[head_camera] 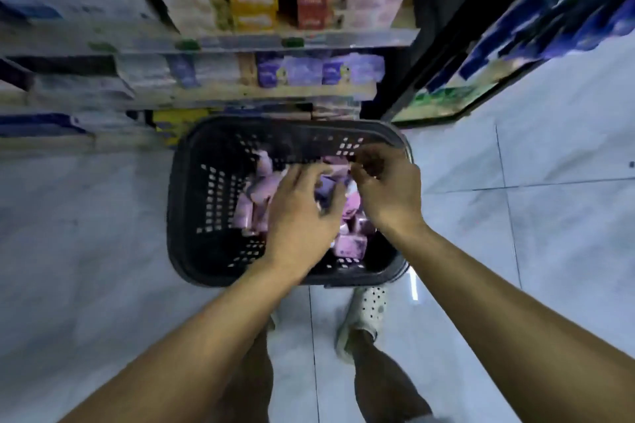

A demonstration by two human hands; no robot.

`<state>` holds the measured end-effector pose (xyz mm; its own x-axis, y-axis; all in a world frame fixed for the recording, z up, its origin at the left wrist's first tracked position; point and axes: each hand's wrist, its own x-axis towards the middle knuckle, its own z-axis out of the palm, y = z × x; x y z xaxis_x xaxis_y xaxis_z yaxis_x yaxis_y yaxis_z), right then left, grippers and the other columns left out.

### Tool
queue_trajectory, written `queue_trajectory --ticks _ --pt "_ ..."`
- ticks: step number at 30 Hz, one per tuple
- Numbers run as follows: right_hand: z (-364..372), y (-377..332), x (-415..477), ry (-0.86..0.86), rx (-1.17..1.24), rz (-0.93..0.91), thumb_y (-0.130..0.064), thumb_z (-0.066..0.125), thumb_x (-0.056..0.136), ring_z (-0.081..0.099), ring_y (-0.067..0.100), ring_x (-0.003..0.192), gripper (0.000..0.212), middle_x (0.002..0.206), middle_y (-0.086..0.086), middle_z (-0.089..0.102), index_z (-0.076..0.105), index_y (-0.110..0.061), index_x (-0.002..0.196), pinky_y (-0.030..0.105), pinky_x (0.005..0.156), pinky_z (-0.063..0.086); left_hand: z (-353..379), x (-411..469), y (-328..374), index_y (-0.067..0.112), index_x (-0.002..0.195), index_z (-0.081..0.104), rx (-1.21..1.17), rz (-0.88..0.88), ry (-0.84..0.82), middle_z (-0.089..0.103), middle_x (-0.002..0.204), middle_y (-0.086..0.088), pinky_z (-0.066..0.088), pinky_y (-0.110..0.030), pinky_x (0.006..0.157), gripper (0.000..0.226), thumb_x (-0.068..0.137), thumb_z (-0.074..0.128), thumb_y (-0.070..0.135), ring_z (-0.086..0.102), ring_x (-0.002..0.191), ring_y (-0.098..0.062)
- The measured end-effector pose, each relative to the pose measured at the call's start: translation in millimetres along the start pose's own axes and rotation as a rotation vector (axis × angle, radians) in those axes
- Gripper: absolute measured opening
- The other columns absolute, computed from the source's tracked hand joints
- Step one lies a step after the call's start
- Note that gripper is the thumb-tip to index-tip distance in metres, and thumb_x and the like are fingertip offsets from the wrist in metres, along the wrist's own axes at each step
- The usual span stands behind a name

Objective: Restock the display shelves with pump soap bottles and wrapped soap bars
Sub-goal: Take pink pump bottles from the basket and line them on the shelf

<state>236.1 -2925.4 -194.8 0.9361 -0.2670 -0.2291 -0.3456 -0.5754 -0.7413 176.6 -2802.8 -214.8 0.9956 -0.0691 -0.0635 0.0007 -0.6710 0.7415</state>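
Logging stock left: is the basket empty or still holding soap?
Not empty: pink and purple wrapped soap bars lie piled in the basket, beneath both hands.

**One head-worn view, looking steeply down**

We have a single wide-angle camera, worn on the head and facing forward and down. We look almost straight into the basket [178, 216] on the floor [549, 216], close at arm's reach, with the shelves [240, 41] bending across the top edge and our own feet below.
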Motion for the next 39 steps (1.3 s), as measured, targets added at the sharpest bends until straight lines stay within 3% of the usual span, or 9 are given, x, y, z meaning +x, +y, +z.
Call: queue_trajectory --ticks 2,8,13,17,21,25,31,35,39 --pt "25.6 67.0 -2.8 -0.127 -0.138 0.148 -0.009 0.065 0.085 0.068 0.019 0.092 0.024 0.1 0.0 0.074 0.072 -0.017 0.107 0.024 0.081 0.05 29.8 16.8 -41.0 0.018 0.101 0.064 0.066 -0.197 -0.036 0.064 0.097 -0.002 0.046 -0.033 0.08 0.019 0.088 0.063 0.032 0.058 0.093 -0.022" --pt "87.6 204.9 1.1 -0.482 -0.403 0.379 -0.021 0.059 0.09 0.064 0.024 0.094 0.033 0.109 0.008 0.07 0.06 -0.018 0.124 0.025 0.076 0.047 146.7 -16.8 -141.6 0.016 0.116 0.062 0.107 -0.387 -0.402 0.064 0.111 -0.011 0.048 -0.031 0.085 0.036 0.086 0.067 0.035 0.061 0.102 -0.029" --pt "117.7 250.0 5.3 -0.385 -0.49 0.35 -0.02 0.062 0.09 0.059 0.038 0.11 0.053 0.129 0.02 0.053 0.044 -0.015 0.139 0.039 0.09 0.05 186.0 -14.7 -164.5 0.015 0.117 0.059 0.061 -0.464 -0.438 0.068 0.108 -0.008 0.037 -0.022 0.073 0.036 0.088 0.068 0.034 0.062 0.101 -0.029" --pt "130.3 244.0 13.5 -0.3 -0.475 0.151 -0.036 0.068 0.088 0.061 0.029 0.105 0.056 0.133 0.011 0.05 0.045 -0.021 0.137 0.039 0.083 0.054 186.2 -7.2 -163.3 0.006 0.095 0.069 -0.006 -0.485 -0.329 0.064 0.08 -0.007 0.029 -0.014 0.061 0.027 0.081 0.078 0.027 0.057 0.075 -0.024" --pt "145.8 227.2 24.1 -0.549 -0.596 0.259 -0.057 0.068 0.082 0.063 0.023 0.086 0.033 0.093 0.002 0.065 0.062 -0.026 0.095 0.029 0.068 0.048 176.1 -14.2 -160.9 0.003 0.079 0.072 -0.104 -0.573 -0.317 0.064 0.07 -0.006 0.033 -0.013 0.05 0.016 0.079 0.079 0.017 0.054 0.064 -0.016" --pt "166.5 216.0 31.6 -0.562 -0.659 0.376 -0.043 0.072 0.081 0.064 0.027 0.101 0.045 0.111 0.007 0.065 0.062 -0.017 0.116 0.032 0.077 0.055 157.4 -19.2 -158.6 0.0 0.067 0.067 -0.159 -0.605 -0.271 0.057 0.056 -0.003 0.035 -0.018 0.052 0.027 0.083 0.076 0.019 0.044 0.051 -0.005" --pt "176.2 207.1 34.7 -0.607 -0.541 0.317 -0.031 0.072 0.084 0.06 0.015 0.085 0.026 0.099 -0.002 0.066 0.066 -0.021 0.107 0.019 0.05 0.037 137.5 -20.5 -159.8 0.0 0.074 0.063 -0.077 -0.581 -0.295 0.068 0.079 -0.023 0.041 -0.038 0.07 0.036 0.098 0.056 0.025 0.063 0.078 -0.036" --pt "164.7 194.2 24.6 -0.607 -0.387 0.185 -0.029 0.071 0.088 0.063 0.014 0.086 0.021 0.087 -0.007 0.06 0.063 -0.02 0.104 0.021 0.061 0.04 121.9 -15.6 -150.0 -0.002 0.1 0.065 0.009 -0.524 -0.311 0.068 0.102 -0.023 0.044 -0.04 0.083 0.029 0.102 0.048 0.021 0.061 0.098 -0.036" --pt "120.2 135.2 16.8 -0.315 -0.075 -0.043 -0.028 0.067 0.093 0.061 0.01 0.076 0.027 0.089 -0.003 0.063 0.06 -0.013 0.115 0.024 0.072 0.052 66.6 -1.4 -118.3 0.003 0.099 0.061 -0.053 -0.402 -0.17 0.062 0.097 -0.014 0.036 -0.026 0.071 0.024 0.103 0.045 0.019 0.058 0.093 -0.028"
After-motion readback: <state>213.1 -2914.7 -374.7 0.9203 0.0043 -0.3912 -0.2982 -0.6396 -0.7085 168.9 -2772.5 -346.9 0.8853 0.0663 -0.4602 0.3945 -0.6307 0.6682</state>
